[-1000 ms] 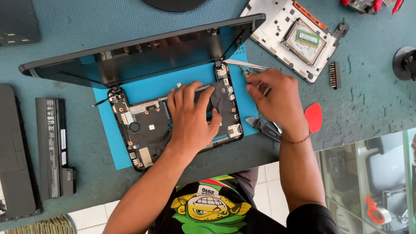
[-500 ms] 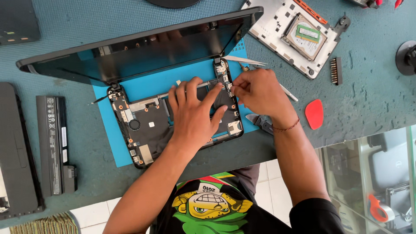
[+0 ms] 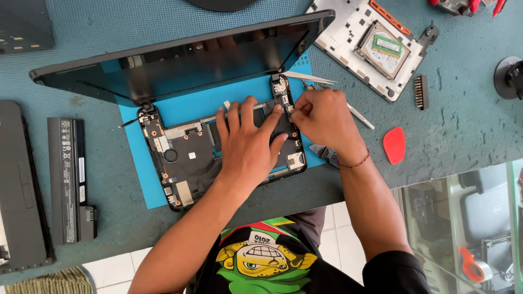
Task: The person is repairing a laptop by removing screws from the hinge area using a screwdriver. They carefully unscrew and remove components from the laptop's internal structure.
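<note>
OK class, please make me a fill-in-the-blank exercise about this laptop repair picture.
1. The left hand lies flat on the opened ____.
2. The mat under it is ____.
3. The red pick lies to the ____ of the right hand.
4. The battery is coloured ____.

Missing words: laptop; blue; right; black

The mat [image 3: 190, 111] is bright blue, the bench [image 3: 463, 120] teal. The laptop [image 3: 185, 158] is black inside, the battery [image 3: 70, 179] black, the pick [image 3: 394, 145] red, the cover [image 3: 348, 38] pale grey.
</note>
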